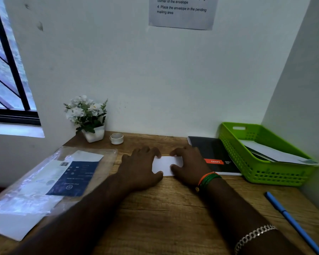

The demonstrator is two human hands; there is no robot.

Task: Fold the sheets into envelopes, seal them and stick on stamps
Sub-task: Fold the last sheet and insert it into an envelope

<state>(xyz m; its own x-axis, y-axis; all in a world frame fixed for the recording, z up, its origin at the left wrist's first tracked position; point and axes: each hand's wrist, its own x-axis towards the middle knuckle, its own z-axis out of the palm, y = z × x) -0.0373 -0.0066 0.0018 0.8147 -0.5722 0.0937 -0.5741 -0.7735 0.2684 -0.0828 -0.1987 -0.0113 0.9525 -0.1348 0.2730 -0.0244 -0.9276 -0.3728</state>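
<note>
We look down on a wooden desk (173, 203) pushed into the corner of a pale, white-painted room, its far edge against the back wall (136, 70) and its right side meeting a side wall (306, 80). At far left, a window (6, 70) with a dark frame and slanted black bars lets in cool daylight that brightens the white sill (15, 129) (the rest of the room stays dim and bluish). A printed notice (182, 13) hangs high on the back wall, and a few small dark marks (40, 26) show on the paint near the window.
</note>
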